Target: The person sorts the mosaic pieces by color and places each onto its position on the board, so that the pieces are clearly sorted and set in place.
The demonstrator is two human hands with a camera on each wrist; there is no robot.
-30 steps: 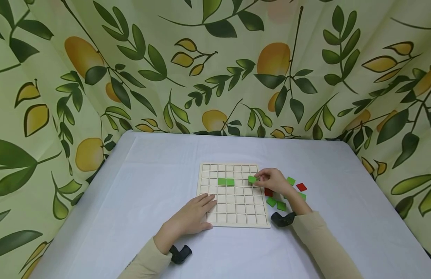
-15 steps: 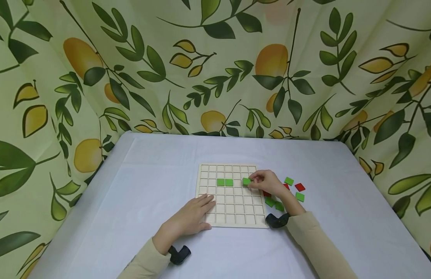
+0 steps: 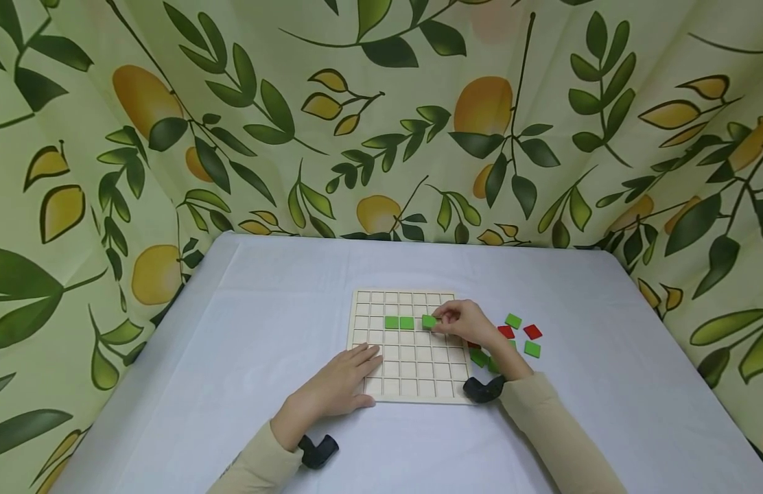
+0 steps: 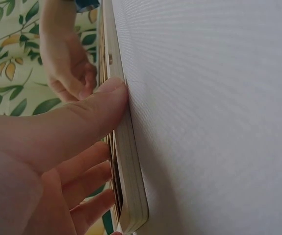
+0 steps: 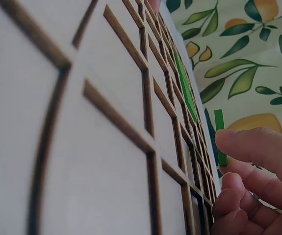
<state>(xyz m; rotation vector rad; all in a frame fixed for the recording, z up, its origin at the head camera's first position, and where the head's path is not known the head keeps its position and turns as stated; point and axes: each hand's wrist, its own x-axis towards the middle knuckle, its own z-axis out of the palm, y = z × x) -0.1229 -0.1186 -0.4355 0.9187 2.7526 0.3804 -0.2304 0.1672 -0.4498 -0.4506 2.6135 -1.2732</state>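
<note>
1. The right hand (image 3: 471,321) grasps a green tile (image 3: 429,322), pinched between thumb and fingers.
2. That tile is over the far right part of the gridded board (image 3: 418,370); the right wrist view shows it seen edge-on, just off the surface.
3. To its left, two more green squares (image 3: 406,322) lie side by side in neighbouring cells, apart from the held one.
4. The left hand (image 3: 341,381) clasps nothing: its fingers lie extended on the left part of the board, while the thumb (image 4: 101,105) touches the near edge.
5. Right of the board are loose red pieces (image 3: 532,332) and loose green pieces (image 3: 532,348), spread near one another; the right arm partly hides some, so I cannot tell their number.
6. The board rests flat on a table with a white cloth (image 3: 264,288).
7. Beyond the table's far edge hangs a curtain (image 3: 381,137) printed with leaves and fruit.
8. Both arms wear beige sleeves (image 3: 560,425), with a black device (image 3: 320,451) at each wrist.
</note>
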